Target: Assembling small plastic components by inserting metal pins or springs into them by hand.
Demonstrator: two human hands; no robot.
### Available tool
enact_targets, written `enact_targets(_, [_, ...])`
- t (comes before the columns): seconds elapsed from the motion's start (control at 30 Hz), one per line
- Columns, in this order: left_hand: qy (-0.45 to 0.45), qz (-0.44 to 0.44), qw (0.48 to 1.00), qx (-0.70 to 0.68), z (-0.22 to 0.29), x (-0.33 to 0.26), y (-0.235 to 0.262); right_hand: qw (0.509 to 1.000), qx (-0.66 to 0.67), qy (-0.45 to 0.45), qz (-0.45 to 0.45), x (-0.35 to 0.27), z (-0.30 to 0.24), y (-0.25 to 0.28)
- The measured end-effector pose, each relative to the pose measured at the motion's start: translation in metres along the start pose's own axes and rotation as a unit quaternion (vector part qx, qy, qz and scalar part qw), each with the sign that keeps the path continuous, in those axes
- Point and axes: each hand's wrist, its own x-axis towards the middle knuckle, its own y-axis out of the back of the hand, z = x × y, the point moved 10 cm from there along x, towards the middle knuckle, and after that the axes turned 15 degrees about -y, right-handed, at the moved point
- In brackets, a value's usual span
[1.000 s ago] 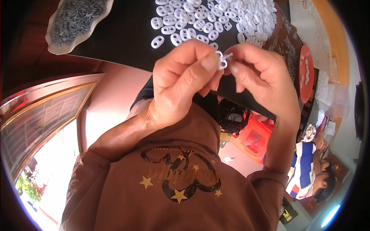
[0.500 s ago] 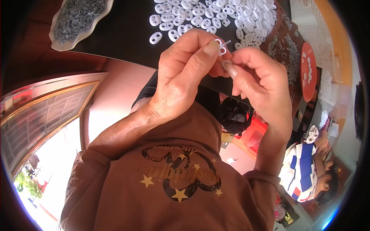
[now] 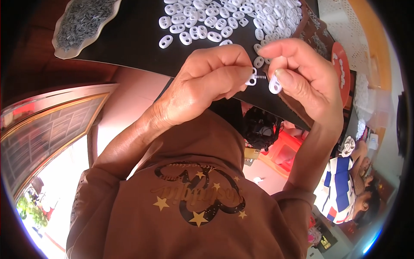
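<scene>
My left hand (image 3: 202,86) pinches a small white plastic piece (image 3: 251,78) with a short metal spring (image 3: 260,76) sticking out of it to the right. My right hand (image 3: 302,77) holds a second white two-holed plastic piece (image 3: 274,84) between thumb and forefinger, right at the spring's free end. Both hands hover over the near edge of a black table top (image 3: 133,43). Beyond them on the table lies a heap of several white two-holed pieces (image 3: 224,17).
A pale shallow tray of small grey metal springs (image 3: 82,21) sits at the table's far left. A red round object (image 3: 340,69) and a white perforated basket (image 3: 345,17) stand at the right. Another person in blue and white (image 3: 345,190) sits lower right.
The two hands have drawn slightly apart, and the spring now shows between the two white pieces. The view has shifted a little toward the table.
</scene>
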Motion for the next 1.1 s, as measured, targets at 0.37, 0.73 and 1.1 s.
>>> enact_targets(0.37, [0.02, -0.067, 0.996, 0.054, -0.002, -0.002, -0.01, 0.996, -0.015, -0.01, -0.09, 0.005, -0.006, -0.015])
enact_targets(0.73, [0.018, -0.061, 0.998, 0.022, -0.002, -0.003, -0.007, 0.988, -0.072, -0.005, -0.136, 0.013, -0.012, -0.022])
enact_targets(1.1, [0.004, -0.067, 0.997, 0.026, 0.0, -0.003, -0.007, 0.989, -0.083, -0.012, -0.124, 0.013, -0.014, -0.02])
